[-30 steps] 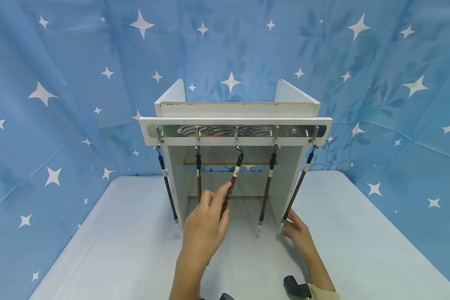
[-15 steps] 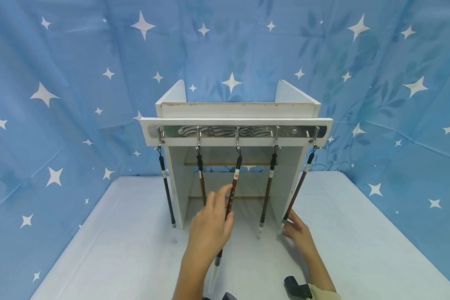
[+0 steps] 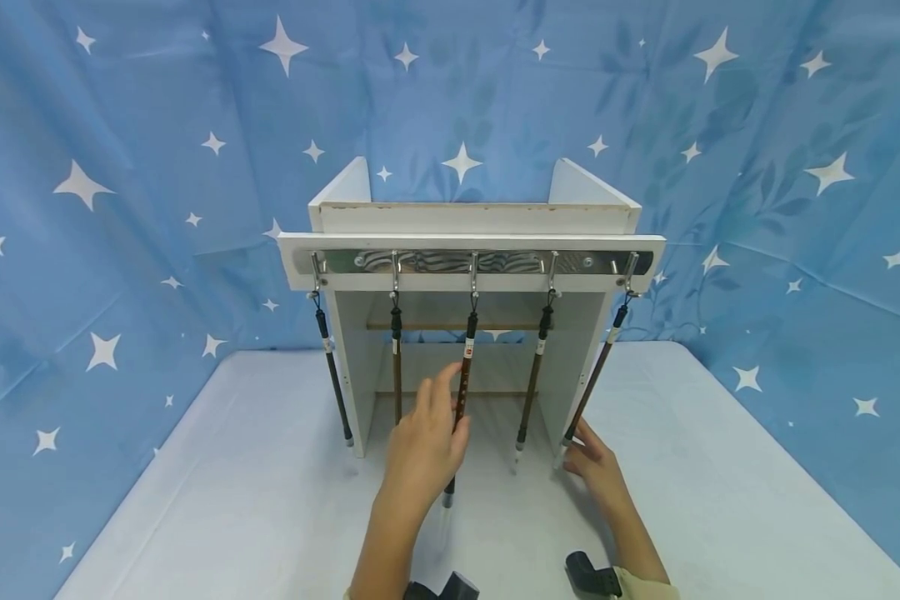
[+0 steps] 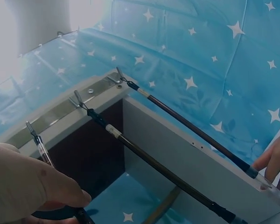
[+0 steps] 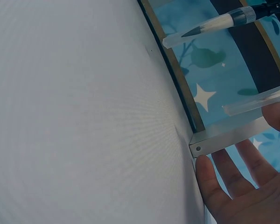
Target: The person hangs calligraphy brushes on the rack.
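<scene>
Several writing brushes with clear tip caps hang by loops from a metal hook rail (image 3: 420,262). My left hand (image 3: 423,446) is at the middle writing brush (image 3: 465,379), index fingertip beside its shaft and thumb apart, fingers loose. In the left wrist view this hand hides part of that shaft. My right hand (image 3: 598,468) is at the lower end of the rightmost writing brush (image 3: 596,375). In the right wrist view its thumb touches the clear cap (image 5: 252,100), while the other fingers are spread out straight near the side panel (image 5: 233,135).
The rail is fixed to a white cabinet (image 3: 472,220) standing on a white-covered table (image 3: 217,483). The left brush (image 3: 335,375), second brush (image 3: 397,358) and fourth brush (image 3: 534,375) hang apart from the hands. A blue starry curtain (image 3: 157,192) stands behind.
The middle brush has gone from tilted with a slack loop to hanging nearly straight, its lower end swinging right. My left hand has shifted slightly right. My right hand has stayed put.
</scene>
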The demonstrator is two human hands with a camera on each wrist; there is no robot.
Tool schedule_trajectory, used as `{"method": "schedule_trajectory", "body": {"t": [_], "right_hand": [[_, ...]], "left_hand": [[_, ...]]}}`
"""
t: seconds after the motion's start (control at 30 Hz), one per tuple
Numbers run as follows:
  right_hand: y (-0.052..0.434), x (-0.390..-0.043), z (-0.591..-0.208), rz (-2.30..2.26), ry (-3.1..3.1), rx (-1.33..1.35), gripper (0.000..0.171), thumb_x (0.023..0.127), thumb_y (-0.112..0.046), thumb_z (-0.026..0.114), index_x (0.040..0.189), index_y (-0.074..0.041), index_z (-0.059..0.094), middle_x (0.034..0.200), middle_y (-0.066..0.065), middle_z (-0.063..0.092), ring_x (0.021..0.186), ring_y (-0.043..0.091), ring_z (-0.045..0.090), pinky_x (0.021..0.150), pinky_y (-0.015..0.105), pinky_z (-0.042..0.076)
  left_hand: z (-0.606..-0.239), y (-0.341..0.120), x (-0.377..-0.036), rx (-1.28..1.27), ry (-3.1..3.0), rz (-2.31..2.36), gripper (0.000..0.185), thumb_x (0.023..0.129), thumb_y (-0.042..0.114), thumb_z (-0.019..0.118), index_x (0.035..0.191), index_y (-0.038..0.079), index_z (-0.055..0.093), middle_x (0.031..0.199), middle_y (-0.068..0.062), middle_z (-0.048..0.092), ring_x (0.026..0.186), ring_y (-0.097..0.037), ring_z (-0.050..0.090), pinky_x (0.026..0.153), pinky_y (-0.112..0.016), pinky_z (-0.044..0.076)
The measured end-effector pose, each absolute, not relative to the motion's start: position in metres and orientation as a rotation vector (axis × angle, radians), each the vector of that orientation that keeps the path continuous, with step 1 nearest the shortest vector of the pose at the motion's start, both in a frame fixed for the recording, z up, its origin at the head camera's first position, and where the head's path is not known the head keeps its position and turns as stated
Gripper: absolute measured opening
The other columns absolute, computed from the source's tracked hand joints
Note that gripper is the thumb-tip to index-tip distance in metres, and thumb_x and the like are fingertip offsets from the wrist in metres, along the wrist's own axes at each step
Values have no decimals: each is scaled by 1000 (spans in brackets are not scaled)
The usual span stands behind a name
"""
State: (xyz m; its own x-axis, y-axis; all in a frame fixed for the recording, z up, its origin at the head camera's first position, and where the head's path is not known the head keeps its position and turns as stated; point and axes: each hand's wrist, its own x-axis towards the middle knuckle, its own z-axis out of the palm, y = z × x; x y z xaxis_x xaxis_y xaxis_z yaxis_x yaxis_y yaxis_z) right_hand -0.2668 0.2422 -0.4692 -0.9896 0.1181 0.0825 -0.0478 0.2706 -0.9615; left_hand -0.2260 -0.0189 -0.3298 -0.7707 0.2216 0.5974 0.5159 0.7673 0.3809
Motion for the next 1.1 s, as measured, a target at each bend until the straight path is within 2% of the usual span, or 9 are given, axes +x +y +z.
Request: {"method": "schedule_trajectory", "body": {"t": [0.2,0.37,0.7,0.9,1.1], "right_hand": [[242,-267,-470,1826,-2394,-70,58,92,-5,45,145,-10,22,144,23,29,125,42,39,80,20,51],[241,-268,-469,1835,-2392,-77,58,92,-5,44,145,-11,22,144,21,30,126,41,39,79,19,51],[242,-268,-468,1823,-2395,-71,59,92,-6,45,146,-13,22,144,21,30,125,40,40,81,22,52],[242,-267,-467,1832,-2400,-45,58,93,-6,44,146,-12,20,145,22,28,126,40,39,85,30,52],[243,-267,-467,1823,-2399,-53,58,93,-5,44,146,-12,20,144,22,29,125,40,40,82,25,52]], "left_hand": [[-335,-16,-232,-551,-2400,-758,71,81,12,68,140,12,28,88,-5,51,42,-3,28,36,-11,23],[-338,-13,-240,-528,-2389,-788,73,81,12,67,141,12,25,87,-5,52,44,-4,28,37,-11,22],[-345,-9,-248,-516,-2370,-838,69,80,11,68,139,10,31,86,-5,53,47,-4,34,39,-11,27],[-349,-9,-251,-523,-2324,-831,67,79,12,70,137,7,35,83,-6,53,49,-5,37,41,-11,29],[-351,-8,-254,-518,-2340,-831,66,80,12,70,136,8,35,85,-6,54,52,-7,44,41,-11,30]]}}
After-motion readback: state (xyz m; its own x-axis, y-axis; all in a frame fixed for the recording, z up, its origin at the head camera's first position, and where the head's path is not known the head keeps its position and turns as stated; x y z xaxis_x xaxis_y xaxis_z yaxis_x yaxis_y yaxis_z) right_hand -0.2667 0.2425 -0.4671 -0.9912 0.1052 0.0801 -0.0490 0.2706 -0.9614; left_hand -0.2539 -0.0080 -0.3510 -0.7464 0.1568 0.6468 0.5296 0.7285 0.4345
